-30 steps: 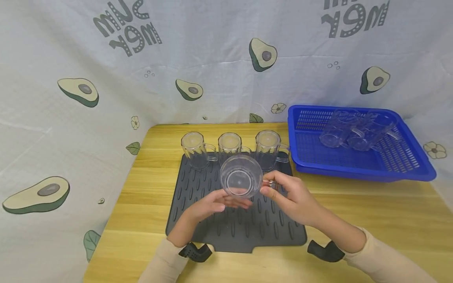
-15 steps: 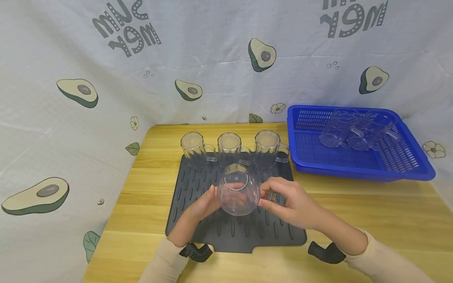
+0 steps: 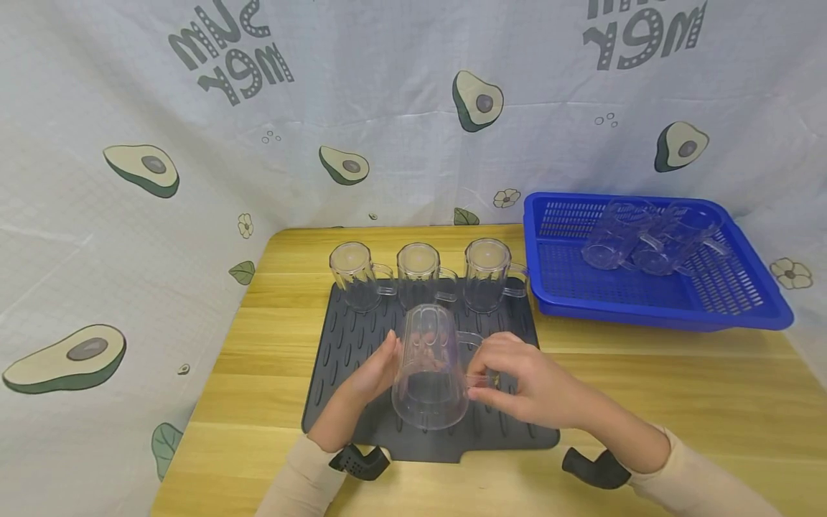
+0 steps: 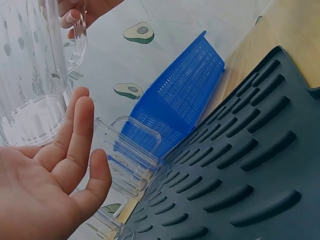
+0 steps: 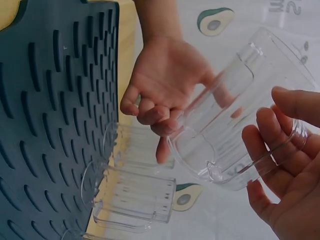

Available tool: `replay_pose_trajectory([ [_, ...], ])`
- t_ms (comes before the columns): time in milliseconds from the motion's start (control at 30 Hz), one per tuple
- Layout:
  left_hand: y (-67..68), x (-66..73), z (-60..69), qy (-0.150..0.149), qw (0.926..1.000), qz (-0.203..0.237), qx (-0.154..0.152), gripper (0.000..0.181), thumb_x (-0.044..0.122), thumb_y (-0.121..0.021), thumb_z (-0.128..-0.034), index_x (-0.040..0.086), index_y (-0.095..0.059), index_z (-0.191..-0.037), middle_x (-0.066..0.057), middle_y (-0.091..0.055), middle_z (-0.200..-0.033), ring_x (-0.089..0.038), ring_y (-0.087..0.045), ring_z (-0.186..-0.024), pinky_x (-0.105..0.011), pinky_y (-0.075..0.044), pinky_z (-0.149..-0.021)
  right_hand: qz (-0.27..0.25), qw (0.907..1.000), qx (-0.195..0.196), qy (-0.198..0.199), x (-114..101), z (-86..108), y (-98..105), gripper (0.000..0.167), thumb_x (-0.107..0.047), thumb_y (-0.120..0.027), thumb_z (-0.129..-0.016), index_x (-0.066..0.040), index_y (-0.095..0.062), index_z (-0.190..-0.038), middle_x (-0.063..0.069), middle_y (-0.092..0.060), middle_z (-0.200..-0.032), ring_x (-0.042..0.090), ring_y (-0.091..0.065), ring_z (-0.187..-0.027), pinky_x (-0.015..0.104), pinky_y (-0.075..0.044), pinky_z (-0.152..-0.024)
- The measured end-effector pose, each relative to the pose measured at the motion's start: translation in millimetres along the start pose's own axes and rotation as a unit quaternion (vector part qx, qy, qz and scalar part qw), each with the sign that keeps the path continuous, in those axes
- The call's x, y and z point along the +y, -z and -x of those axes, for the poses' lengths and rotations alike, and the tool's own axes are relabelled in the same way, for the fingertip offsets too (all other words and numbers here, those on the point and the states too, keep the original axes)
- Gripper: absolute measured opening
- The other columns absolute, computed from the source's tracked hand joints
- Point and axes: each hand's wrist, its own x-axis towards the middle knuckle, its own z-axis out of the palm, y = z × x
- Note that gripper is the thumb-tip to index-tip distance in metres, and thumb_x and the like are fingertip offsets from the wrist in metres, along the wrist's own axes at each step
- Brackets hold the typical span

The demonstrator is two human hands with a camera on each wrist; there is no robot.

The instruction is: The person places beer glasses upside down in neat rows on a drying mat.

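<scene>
A clear handled mug (image 3: 429, 402) is held above the dark drying mat (image 3: 362, 424). In the head view it lies tilted, wider end towards me and narrower end away. My right hand (image 3: 526, 377) pinches its handle between thumb and fingers, as the right wrist view also shows. My left hand (image 3: 371, 377) is at the mug's left side, partly seen through it. In the left wrist view the left hand's fingers (image 4: 75, 145) are extended loosely by the mug's lower end. Three upside-down mugs, left (image 3: 354, 276), middle (image 3: 418, 276) and right (image 3: 487, 276), stand along the mat's far edge.
A blue perforated basket (image 3: 562, 301) stands at the right rear, with two clear mugs (image 3: 610, 237) lying in it. The wooden table (image 3: 226, 409) extends around the mat. A white avocado-print cloth (image 3: 400, 86) hangs behind and at the left.
The held mug has come lower and towards me, tilting so its side now shows along its length. My right hand came down with it. The standing mugs and basket stay put.
</scene>
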Motion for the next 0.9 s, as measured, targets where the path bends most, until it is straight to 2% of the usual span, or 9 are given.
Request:
replay_pose_trajectory([
  [33, -0.7, 0.2, -0.3, 0.012, 0.9999, 0.003, 0.006, 0.111, 0.08, -0.017, -0.0878, -0.011, -0.005, -0.151, -0.035, -0.015, -0.154, -0.044, -0.023, -0.142, -0.056, -0.019, -0.114, -0.002, 1.0, -0.004, 0.002, 0.1, 0.3, 0.0, 0.014, -0.015, -0.072, -0.09, -0.022, -0.059, -0.089, -0.017, -0.055, -0.085, 0.001, -0.052, -0.08, 0.03, -0.039, -0.088],
  [100, -2.4, 1.6, -0.6, 0.033, 0.9992, 0.005, 0.021, 0.108, 0.078, -0.014, -0.0897, -0.01, -0.008, -0.152, -0.033, -0.016, -0.154, -0.046, -0.021, -0.142, -0.056, -0.019, -0.114, -0.004, 0.9999, -0.012, 0.008, 0.0, 1.2, 0.0, 0.017, -0.012, -0.073, -0.088, -0.022, -0.06, -0.09, -0.018, -0.056, -0.086, 0.002, -0.052, -0.08, 0.03, -0.039, -0.089],
  [133, -3.1, 2.5, -1.7, 0.036, 0.999, 0.007, 0.026, 0.104, 0.075, -0.012, -0.0916, -0.009, -0.01, -0.152, -0.031, -0.018, -0.155, -0.045, -0.024, -0.141, -0.055, -0.023, -0.113, -0.005, 0.9998, -0.015, 0.01, 0.0, 1.6, -0.1, 0.018, -0.011, -0.074, -0.087, -0.022, -0.06, -0.09, -0.018, -0.056, -0.086, 0.002, -0.052, -0.081, 0.031, -0.039, -0.089],
  [233, -6.1, 6.4, -5.2, 0.029, 0.9987, 0.006, 0.042, 0.091, 0.068, -0.011, -0.0968, -0.004, -0.021, -0.152, -0.03, -0.037, -0.147, -0.043, -0.044, -0.131, -0.055, -0.035, -0.106, -0.003, 0.9997, -0.025, 0.007, -0.4, 2.5, -0.1, 0.017, -0.012, -0.074, -0.087, -0.023, -0.06, -0.09, -0.019, -0.055, -0.085, 0.002, -0.051, -0.081, 0.03, -0.039, -0.09],
  [333, -8.3, 9.8, -6.5, 0.03, 0.9979, 0.0, 0.057, 0.084, 0.063, -0.011, -0.0996, -0.001, -0.024, -0.152, -0.028, -0.043, -0.143, -0.039, -0.05, -0.127, -0.054, -0.038, -0.104, 0.002, 0.9994, -0.034, -0.005, -0.8, 2.9, -0.3, 0.015, -0.014, -0.074, -0.088, -0.022, -0.061, -0.089, -0.02, -0.054, -0.085, 0.001, -0.051, -0.082, 0.03, -0.039, -0.093],
  [433, -9.6, 12.1, -6.8, 0.048, 0.9965, 0.002, 0.069, 0.084, 0.064, -0.012, -0.0994, 0.0, -0.028, -0.151, -0.028, -0.05, -0.136, -0.037, -0.055, -0.121, -0.053, -0.04, -0.103, 0.005, 0.999, -0.042, -0.011, -1.4, 3.0, -0.6, 0.015, -0.014, -0.074, -0.087, -0.022, -0.062, -0.088, -0.02, -0.054, -0.084, 0.001, -0.051, -0.082, 0.032, -0.039, -0.093],
  [633, -9.5, 11.5, -8.5, 0.095, 0.9916, 0.004, 0.088, 0.088, 0.066, -0.013, -0.0986, -0.006, -0.041, -0.141, -0.018, -0.066, -0.112, -0.025, -0.065, -0.103, -0.047, -0.046, -0.097, 0.007, 0.9981, -0.06, -0.012, -1.5, 3.6, -2.4, 0.017, -0.011, -0.075, -0.085, -0.022, -0.062, -0.088, -0.02, -0.053, -0.083, 0.001, -0.05, -0.083, 0.034, -0.038, -0.097],
  [767, -9.7, 10.2, -9.9, 0.104, 0.9901, 0.01, 0.094, 0.089, 0.065, -0.014, -0.0988, -0.01, -0.046, -0.134, -0.006, -0.069, -0.096, -0.018, -0.067, -0.091, -0.042, -0.049, -0.092, 0.018, 0.9982, -0.055, 0.016, 0.5, 4.6, -4.0, 0.015, -0.012, -0.074, -0.087, -0.021, -0.063, -0.091, -0.017, -0.056, -0.083, 0.003, -0.051, -0.083, 0.036, -0.038, -0.099],
  [900, -11.6, 10.6, -11.6, 0.117, 0.9865, 0.03, 0.111, 0.085, 0.068, -0.021, -0.0974, -0.007, -0.056, -0.119, -0.001, -0.07, -0.083, -0.015, -0.067, -0.079, -0.033, -0.053, -0.078, 0.023, 0.9978, -0.058, 0.021, 1.5, 5.8, -5.4, 0.011, -0.015, -0.072, -0.089, -0.021, -0.063, -0.092, -0.017, -0.056, -0.083, 0.003, -0.051, -0.083, 0.036, -0.037, -0.1],
])
